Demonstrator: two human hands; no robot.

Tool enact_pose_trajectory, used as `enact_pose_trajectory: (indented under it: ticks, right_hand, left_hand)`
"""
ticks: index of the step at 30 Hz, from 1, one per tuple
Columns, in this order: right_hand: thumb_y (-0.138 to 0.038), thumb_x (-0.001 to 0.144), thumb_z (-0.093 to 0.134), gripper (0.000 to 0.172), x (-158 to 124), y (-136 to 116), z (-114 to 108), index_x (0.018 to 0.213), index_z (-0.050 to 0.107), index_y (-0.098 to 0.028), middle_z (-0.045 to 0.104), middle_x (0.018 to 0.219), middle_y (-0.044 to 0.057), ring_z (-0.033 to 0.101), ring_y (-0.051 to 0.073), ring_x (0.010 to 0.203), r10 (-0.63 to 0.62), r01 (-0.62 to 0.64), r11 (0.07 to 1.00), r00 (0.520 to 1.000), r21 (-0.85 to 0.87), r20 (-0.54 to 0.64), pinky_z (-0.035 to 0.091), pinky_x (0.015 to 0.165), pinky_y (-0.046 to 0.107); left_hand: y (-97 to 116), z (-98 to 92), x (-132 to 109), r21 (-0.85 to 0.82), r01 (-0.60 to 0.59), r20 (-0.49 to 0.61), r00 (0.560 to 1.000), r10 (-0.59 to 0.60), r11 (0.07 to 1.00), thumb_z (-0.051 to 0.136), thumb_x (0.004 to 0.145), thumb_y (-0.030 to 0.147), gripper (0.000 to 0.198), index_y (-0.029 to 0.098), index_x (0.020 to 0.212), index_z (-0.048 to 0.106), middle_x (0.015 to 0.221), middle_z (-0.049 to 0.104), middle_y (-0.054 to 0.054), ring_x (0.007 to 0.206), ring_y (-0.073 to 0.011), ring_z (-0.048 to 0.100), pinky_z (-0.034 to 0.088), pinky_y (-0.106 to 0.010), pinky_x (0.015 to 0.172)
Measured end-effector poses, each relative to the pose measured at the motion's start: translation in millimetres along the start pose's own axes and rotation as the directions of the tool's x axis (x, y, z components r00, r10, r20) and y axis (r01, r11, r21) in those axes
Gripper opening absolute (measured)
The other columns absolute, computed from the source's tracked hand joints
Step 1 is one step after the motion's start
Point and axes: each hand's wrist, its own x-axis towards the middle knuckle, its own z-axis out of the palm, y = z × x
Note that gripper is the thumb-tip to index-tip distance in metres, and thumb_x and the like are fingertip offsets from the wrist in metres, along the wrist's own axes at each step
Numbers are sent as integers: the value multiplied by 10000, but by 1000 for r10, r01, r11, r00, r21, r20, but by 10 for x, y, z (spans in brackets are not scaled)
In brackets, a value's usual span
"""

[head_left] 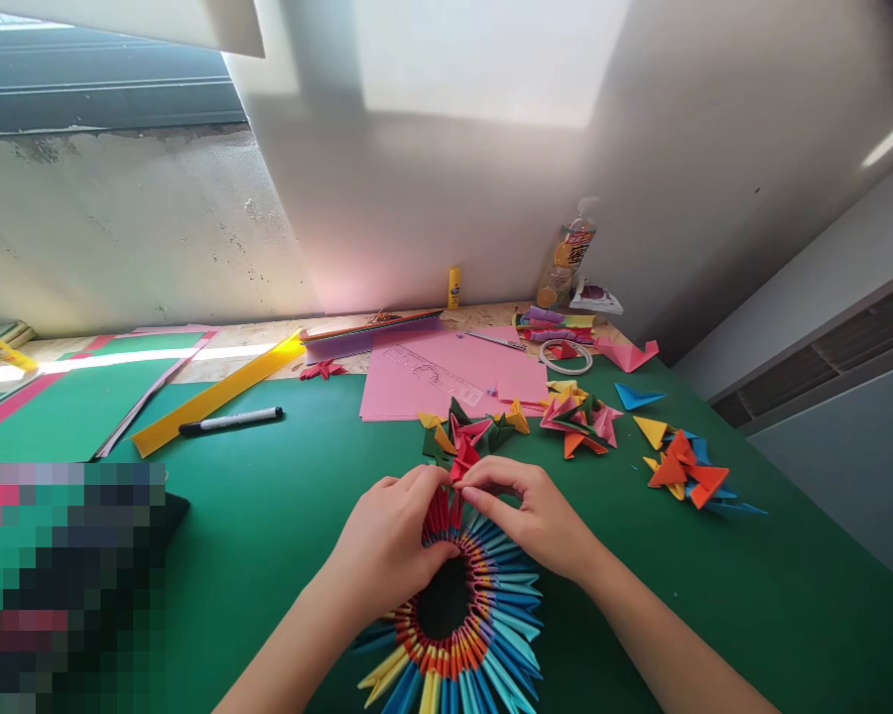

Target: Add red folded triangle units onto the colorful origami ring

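Note:
A ring of folded paper pieces (517, 595), blue, yellow, orange and red, lies in front of me around a round hole. My left hand (398, 535) is closed on the ring's upper left, its thumb by the inner edge. At the top of the ring, my right hand (525, 506) pinches a red folded paper piece (456, 511) between thumb and forefinger. The fingertips of both hands nearly meet there and partly hide the piece. Just beyond them lies a pile of red, green and yellow folded pieces (510, 426).
More folded pieces (580, 416) lie to the right, including an orange and blue heap (689, 471). Pink sheets (387, 387) with a clear ruler (439, 369) are behind. A marker (230, 421), yellow strip (215, 397), glue stick (454, 288), tape roll (566, 369) and bottle (566, 260) stand or lie around.

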Motion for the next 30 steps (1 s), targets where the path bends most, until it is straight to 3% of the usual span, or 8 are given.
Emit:
enact_pose_trajectory:
  ticks: [6,14,17,20,23,26,30]
  right_hand:
    - [-227,765,606,77,12,24,49,820,626,-178,672,769,31,624,169,726,91,-89,991,996,101,-19,492,687,280]
    - [-248,736,648,85,4,14,32,756,613,-173,660,729,19,612,161,709,101,-98,984,995,150,-12,492,680,270]
    - [-301,750,641,132,-7,-3,-23,743,624,-170,661,732,24,608,164,709,100,-103,987,994,124,32,492,681,269]
    - [-342,802,577,176,-1,-4,-80,771,626,-176,660,753,25,613,167,731,90,-90,989,996,114,1,490,688,266]
    - [-346,841,512,198,20,36,-134,784,614,-186,652,745,23,612,171,714,83,-82,997,990,17,-114,480,661,272]
    - [-300,828,520,140,36,111,-180,797,612,-199,648,776,28,597,179,707,41,-88,972,977,-217,-210,455,640,287]
    - [-282,751,607,73,31,204,-200,765,618,-211,628,795,27,568,181,709,18,-77,909,989,-410,-146,437,625,289]
  left_hand:
    - [12,-33,-7,54,-20,24,1000,19,998,654,697,242,448,239,1098,454,1071,610,-32,930,-267,576,411,-376,780]
    - [-23,-30,-4,-201,-90,39,994,100,975,619,711,127,457,252,1118,452,1107,578,-19,1001,-206,542,426,-326,836]
    - [-39,-18,-6,-207,-84,37,995,94,975,617,706,124,407,249,1066,475,1049,596,-13,951,-208,554,431,-326,797]
    - [-30,-24,-14,-196,-75,34,996,83,978,607,706,123,396,247,1058,474,1028,597,-13,919,-205,557,434,-320,772]
    - [-14,-38,-21,-178,-66,39,996,74,982,596,715,132,389,248,1064,471,1034,594,-16,916,-206,555,432,-320,773]
    - [-10,-45,-23,-161,-62,42,997,70,985,595,721,140,389,248,1072,465,1046,593,-14,924,-207,553,429,-321,779]
    - [-13,-43,-21,-149,-54,42,997,61,987,598,720,147,391,253,1071,460,1037,592,-7,909,-205,556,432,-314,759]
